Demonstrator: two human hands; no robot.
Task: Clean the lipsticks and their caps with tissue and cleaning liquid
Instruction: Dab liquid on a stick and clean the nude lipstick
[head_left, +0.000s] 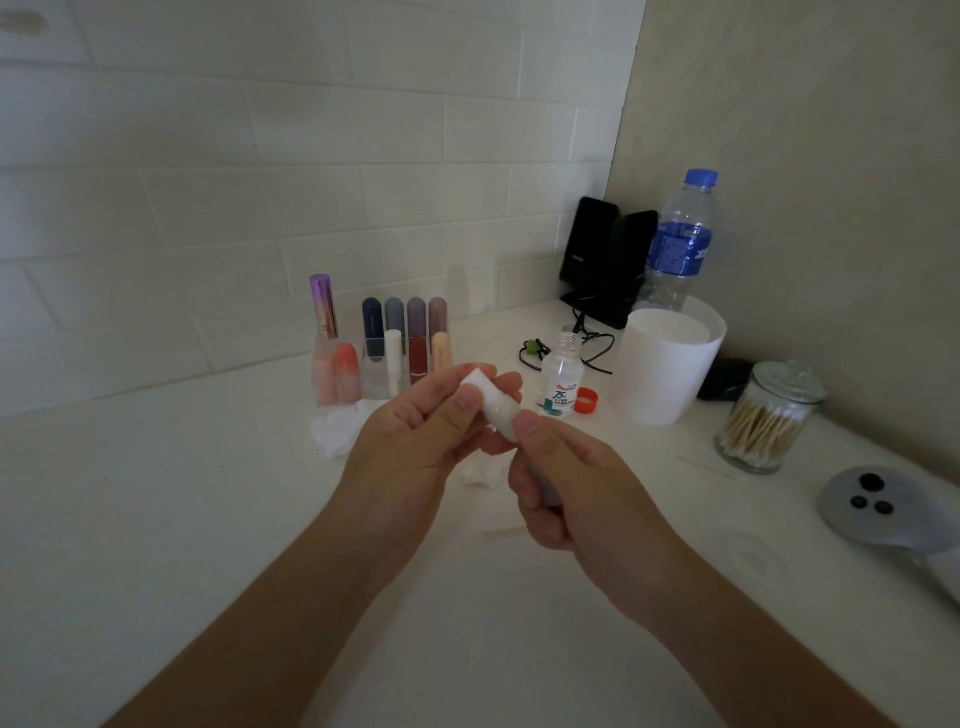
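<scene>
Wiping step: fingers of the left hand (410, 441) pinch the white lipstick tube (497, 415), and the right hand (563, 488) grips its lower end (tissue indistinct). The next move probably calls for a gentle turn.

We see a white counter (182, 519).
On it: lipstick rack (382, 358), crumpled tissue (335, 428), uncapped liquid btl (561, 379), red cap (586, 400), swab jar (769, 421).

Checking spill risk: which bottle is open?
The small cleaning-liquid bottle: neck bare, red cap lying beside it. The tall water bottle has its blue cap on.

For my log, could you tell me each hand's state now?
Left hand: pinches the white lipstick at its upper end.
Right hand: grips its lower end.
</scene>
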